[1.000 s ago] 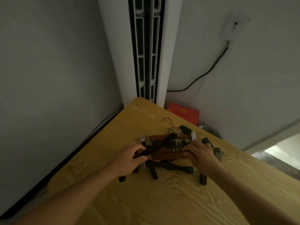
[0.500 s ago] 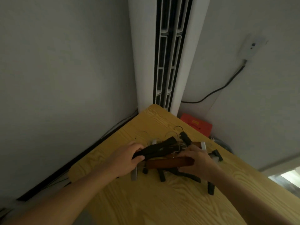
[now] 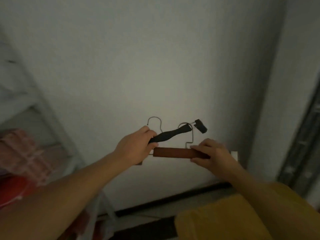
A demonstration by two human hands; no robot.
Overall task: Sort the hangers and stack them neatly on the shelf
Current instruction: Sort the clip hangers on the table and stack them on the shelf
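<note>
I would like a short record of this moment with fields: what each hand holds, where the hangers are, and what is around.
left hand: grips one end of the black hanger
right hand: grips the right part of the brown wooden hanger
position of hangers: both lifted in the air in front of the grey wall, black one above the brown one
hooks: two metal hooks point up
table: yellow wood, corner at lower right, below the hands
shelf: white frame at left, blurred
picture quality: dim, some motion blur
</note>
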